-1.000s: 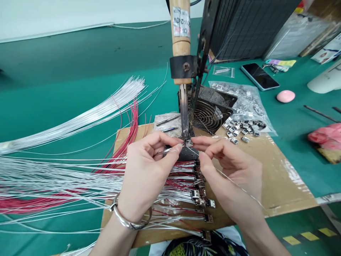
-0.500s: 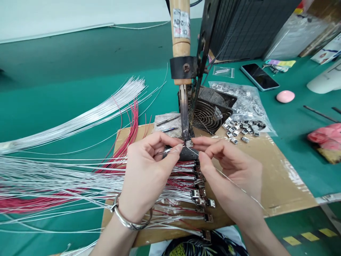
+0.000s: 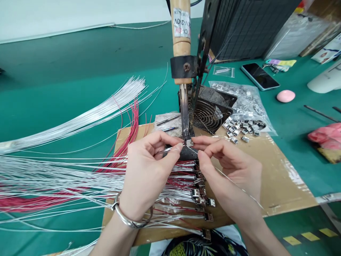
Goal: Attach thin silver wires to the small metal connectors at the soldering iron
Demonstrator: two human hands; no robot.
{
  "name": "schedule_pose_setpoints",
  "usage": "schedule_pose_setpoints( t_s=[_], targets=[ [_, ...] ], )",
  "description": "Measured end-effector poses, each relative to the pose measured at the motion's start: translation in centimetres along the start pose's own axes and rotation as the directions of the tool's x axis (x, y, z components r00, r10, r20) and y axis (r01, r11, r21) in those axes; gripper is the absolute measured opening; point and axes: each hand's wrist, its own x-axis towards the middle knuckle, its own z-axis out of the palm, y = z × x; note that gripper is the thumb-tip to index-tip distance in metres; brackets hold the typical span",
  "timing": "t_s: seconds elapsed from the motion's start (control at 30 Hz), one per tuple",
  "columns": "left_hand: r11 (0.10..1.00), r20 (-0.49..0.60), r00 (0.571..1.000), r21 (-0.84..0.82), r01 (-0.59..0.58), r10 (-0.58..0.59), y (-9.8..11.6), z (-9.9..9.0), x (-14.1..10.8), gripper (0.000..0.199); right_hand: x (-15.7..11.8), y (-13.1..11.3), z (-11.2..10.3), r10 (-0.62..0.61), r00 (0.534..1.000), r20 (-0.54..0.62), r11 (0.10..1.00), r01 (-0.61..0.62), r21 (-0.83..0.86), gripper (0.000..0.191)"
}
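Note:
My left hand (image 3: pixel 151 170) is closed, thumb and index finger pinching a white wire (image 3: pixel 164 151) right under the soldering iron (image 3: pixel 184 110). The iron hangs upright in a clamp, its tip down at a small metal USB connector (image 3: pixel 189 143). My right hand (image 3: pixel 231 170) is closed too. Its thumb and fingers hold a thin strand of solder wire (image 3: pixel 234 185) that runs to the tip, while the index fingertip touches the connector's right side. The wire's end at the joint is too small to make out.
Wired connectors (image 3: pixel 199 193) lie stacked on the cardboard (image 3: pixel 277 174) below my hands. Loose connectors (image 3: pixel 236 129) and a filled plastic bag (image 3: pixel 247 97) are at right, beside a black fan (image 3: pixel 210 113). White wires (image 3: pixel 106 105) and red wires (image 3: pixel 133 124) spread left. A phone (image 3: pixel 259 76) lies behind.
Almost nothing differs. Both hands keep their grip under the iron, with only a very slight shift of the fingers and of the view.

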Motion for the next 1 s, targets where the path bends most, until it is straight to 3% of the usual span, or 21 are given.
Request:
schedule_pose_setpoints(
  t_s=[1.0],
  targets=[
    [0.997, 0.002, 0.999, 0.06, -0.038, 0.038, -0.24, -0.04, -0.03, 0.008, 0.06, 0.4, 0.14, -0.037, 0.999, -0.029, 0.999, 0.036, -0.029, 0.016]
  ],
)
